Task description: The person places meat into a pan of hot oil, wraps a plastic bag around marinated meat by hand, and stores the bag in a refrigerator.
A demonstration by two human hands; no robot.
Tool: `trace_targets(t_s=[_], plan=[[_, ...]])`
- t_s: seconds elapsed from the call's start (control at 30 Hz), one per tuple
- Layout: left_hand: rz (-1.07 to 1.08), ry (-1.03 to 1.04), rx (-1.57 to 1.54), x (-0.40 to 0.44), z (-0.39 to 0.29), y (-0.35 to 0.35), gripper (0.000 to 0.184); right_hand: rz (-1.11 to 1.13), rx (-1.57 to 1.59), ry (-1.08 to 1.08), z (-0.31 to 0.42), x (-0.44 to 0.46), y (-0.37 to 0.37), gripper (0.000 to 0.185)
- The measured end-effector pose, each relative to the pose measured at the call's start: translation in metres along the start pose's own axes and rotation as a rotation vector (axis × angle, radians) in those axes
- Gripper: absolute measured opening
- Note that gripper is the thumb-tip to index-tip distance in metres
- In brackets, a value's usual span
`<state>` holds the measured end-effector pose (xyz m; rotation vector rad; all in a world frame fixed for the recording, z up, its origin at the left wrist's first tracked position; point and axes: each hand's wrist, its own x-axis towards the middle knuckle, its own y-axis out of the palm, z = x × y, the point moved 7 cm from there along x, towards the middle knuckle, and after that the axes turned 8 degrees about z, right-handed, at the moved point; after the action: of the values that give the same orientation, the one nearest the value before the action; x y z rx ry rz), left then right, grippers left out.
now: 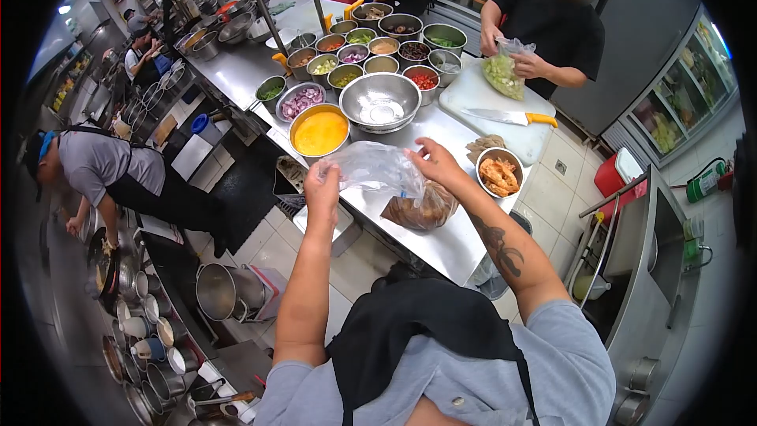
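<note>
A clear plastic bag (pixel 371 167) is stretched between my two hands above the near edge of the steel table (pixel 441 248). My left hand (pixel 322 188) pinches its left side, and my right hand (pixel 430 162) grips its right side. Under my right forearm lies a bag of brown food (pixel 420 209). A bowl of yellow liquid (pixel 319 131) stands just beyond my left hand, beside a steel colander (pixel 381 100). Right of my right forearm is a bowl of orange-brown pieces (pixel 499 173).
Several bowls of chopped ingredients (pixel 363 55) crowd the table's far part. A knife (pixel 509 117) lies on a white cutting board (pixel 493 102). Across it a person (pixel 548 24) holds a bag of green pieces (pixel 503 75). Another person (pixel 126 170) bends over pans at left.
</note>
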<state>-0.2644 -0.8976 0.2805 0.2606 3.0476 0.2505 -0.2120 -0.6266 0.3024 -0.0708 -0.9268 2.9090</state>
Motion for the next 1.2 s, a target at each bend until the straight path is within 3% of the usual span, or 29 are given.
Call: trace_targets(t_s=[0.03, 0.13, 0.27, 0.3, 0.4, 0.53, 0.57, 0.67, 0.77, 0.8, 0.87, 0.97, 1.1, 1.2], plan=[[-0.006, 0.008, -0.025, -0.002, -0.002, 0.002, 0.020, 0.083, 0.233, 0.077, 0.018, -0.011, -0.003, 0.082], [0.016, 0.023, -0.142, -0.008, -0.007, 0.012, 0.019, 0.186, 0.039, -0.085, 0.041, -0.025, 0.010, 0.083], [0.146, -0.039, -0.423, -0.014, -0.019, 0.025, 0.017, 0.370, -0.164, -0.113, -0.009, -0.010, 0.040, 0.069], [0.176, -0.072, -0.493, -0.015, -0.020, 0.027, 0.016, 0.282, -0.132, -0.147, -0.019, -0.006, 0.042, 0.059], [0.169, -0.072, -0.545, -0.015, -0.015, 0.025, 0.018, 0.435, 0.663, 0.234, 0.028, -0.039, 0.044, 0.043], [0.201, -0.097, -0.649, -0.015, -0.010, 0.034, 0.021, 0.510, 0.182, -0.152, 0.038, -0.043, 0.072, 0.031], [0.206, -0.115, -0.683, -0.016, -0.009, 0.033, 0.022, 0.392, 0.089, -0.258, 0.018, -0.030, 0.077, 0.026], [0.305, -0.150, -0.763, -0.021, -0.012, 0.018, 0.026, 0.292, 0.710, 0.265, -0.009, -0.022, 0.061, 0.019], [0.543, -0.175, -0.802, -0.030, -0.005, 0.008, 0.031, 0.237, 1.232, 0.301, -0.003, -0.019, 0.052, 0.020], [0.515, -0.212, -0.821, -0.028, 0.009, 0.004, 0.031, 0.221, 1.395, 0.318, 0.000, -0.018, 0.050, 0.021], [0.459, -0.287, -0.859, -0.029, 0.028, -0.003, 0.030, 0.235, 1.497, 0.280, 0.002, -0.014, 0.053, 0.025], [0.181, -0.323, -0.812, -0.031, 0.035, -0.019, 0.030, 0.217, 1.551, 0.258, 0.003, -0.012, 0.054, 0.025], [0.299, -0.288, -0.841, -0.033, 0.045, -0.033, 0.027, 0.273, 1.589, 0.273, -0.015, -0.010, 0.061, 0.023], [0.474, -0.177, -1.050, -0.031, 0.034, -0.036, 0.027, 0.354, 1.571, 0.302, -0.017, -0.014, 0.069, 0.020]])
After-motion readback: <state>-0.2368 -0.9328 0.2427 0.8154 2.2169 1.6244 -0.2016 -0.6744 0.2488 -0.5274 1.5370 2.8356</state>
